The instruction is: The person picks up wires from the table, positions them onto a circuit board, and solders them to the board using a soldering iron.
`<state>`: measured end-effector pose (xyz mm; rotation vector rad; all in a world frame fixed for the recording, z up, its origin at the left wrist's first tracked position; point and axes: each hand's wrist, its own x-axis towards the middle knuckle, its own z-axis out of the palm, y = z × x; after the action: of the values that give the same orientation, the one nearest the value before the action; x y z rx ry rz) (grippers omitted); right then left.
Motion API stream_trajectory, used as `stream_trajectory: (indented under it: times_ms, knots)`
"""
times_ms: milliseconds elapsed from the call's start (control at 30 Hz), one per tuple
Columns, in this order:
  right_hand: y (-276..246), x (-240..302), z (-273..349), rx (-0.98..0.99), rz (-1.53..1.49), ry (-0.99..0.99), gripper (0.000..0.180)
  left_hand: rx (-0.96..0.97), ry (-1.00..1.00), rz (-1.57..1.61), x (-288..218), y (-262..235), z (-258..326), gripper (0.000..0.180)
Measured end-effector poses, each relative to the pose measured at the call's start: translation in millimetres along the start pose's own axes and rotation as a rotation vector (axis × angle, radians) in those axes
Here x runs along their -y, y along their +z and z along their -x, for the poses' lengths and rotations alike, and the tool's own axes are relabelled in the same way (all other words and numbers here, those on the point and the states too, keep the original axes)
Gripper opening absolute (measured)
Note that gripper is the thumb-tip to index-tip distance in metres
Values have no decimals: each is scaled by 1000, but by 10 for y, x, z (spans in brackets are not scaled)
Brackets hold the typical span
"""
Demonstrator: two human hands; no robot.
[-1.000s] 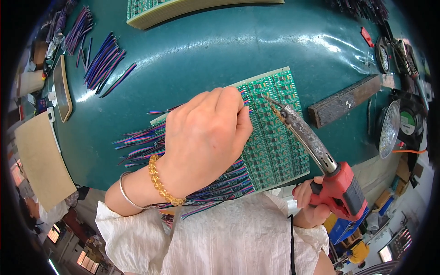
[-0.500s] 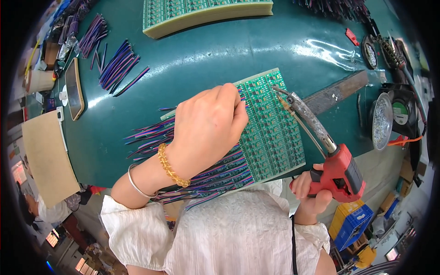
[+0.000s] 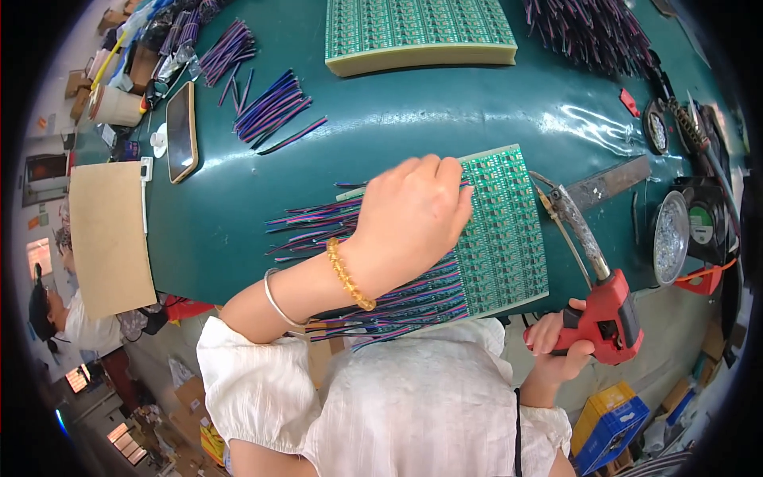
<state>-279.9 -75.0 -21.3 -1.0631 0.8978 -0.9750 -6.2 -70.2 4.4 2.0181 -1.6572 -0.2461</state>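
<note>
My left hand (image 3: 413, 215) is closed in a pinch over the upper part of a green circuit board panel (image 3: 509, 238). A short, dark multicoloured wire shows at its fingertips, and its other end pokes out left of the hand. Rows of blue, pink and black wires (image 3: 397, 306) lie across the panel's left part and stick out past its edge; the hand hides some. My right hand (image 3: 560, 342) grips a red and black soldering gun (image 3: 608, 322). Its long metal barrel points up and left, with the tip close to the panel's right edge.
A thick stack of panels (image 3: 421, 56) stands at the back. Loose wires (image 3: 270, 107) and a phone (image 3: 182, 131) lie left; a large wire heap (image 3: 588, 32) is back right. Right are a dark metal bar (image 3: 612, 181), a silver dish (image 3: 671, 238) and a solder spool (image 3: 701, 222).
The whole view has shifted, so the table appears further right. The soldering gun's tip has moved from above the panel to its right edge. My left hand stays pinched over the panel.
</note>
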Motion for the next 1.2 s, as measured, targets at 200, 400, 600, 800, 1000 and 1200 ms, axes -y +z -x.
stream_trajectory:
  times_ms: [200,400,600,800,1000,1200]
  knots:
    - [-58,-6,21,-13,-23,-26,85,-158,18,-110,483,-514,-44,4]
    - [-99,-101,-21,97,-79,-132,76,-259,-160,-266,1320,-625,163,7]
    - [-126,-102,-11,76,-82,-128,76,-279,-49,-321,1355,-519,199,7]
    - [-143,0,40,-49,-30,0,86,-154,-354,467,527,-575,214,5]
    - [-153,-35,21,66,-57,-67,78,16,-173,403,2,-366,186,8]
    - [-217,-24,91,47,-49,-39,79,16,-105,165,-71,-26,92,12]
